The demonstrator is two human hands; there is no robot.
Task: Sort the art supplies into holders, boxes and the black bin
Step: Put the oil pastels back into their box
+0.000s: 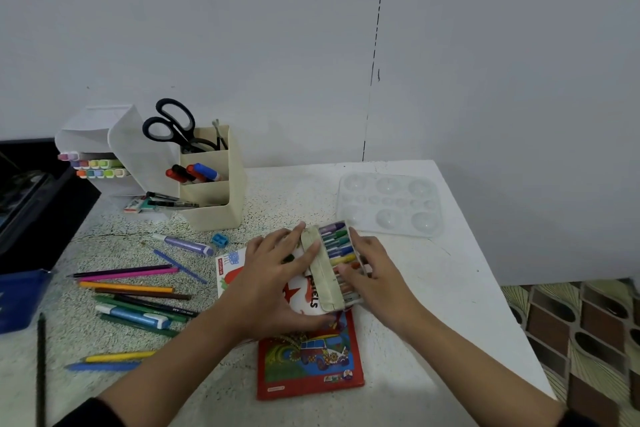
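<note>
My left hand (273, 282) is lying spread across the printed lid of the pastel box (313, 298) in the centre of the frame. Its fingers (310, 250) are straight, pressing down and holding back the raised flap; nothing is being clenched. My right hand (372, 274) is resting flat on the row of oil pastels (337, 243) in the open tray, also unclenched. I judge that it is nudging the sticks level so the flap can fold over them.

The box is sitting partly on a red colouring book (311, 364) just below centre, which is tilting it a little. That is likely why one hand is steadying it while the other is tidying.

To the upper right a clear paint palette (389, 204) is lying on the surface (450, 288), close to the box but apart from it. To the left, loose coloured pencils (128, 284), a purple pen (187, 243) and a blue sharpener (219, 240) are waiting unsorted. Behind them a beige holder (211, 198) is carrying scissors (171, 125) and markers, beside a white marker holder (104, 142). The black bin (31, 191) is sitting at the far left edge. The scattered pencils are lying between me and it.
</note>
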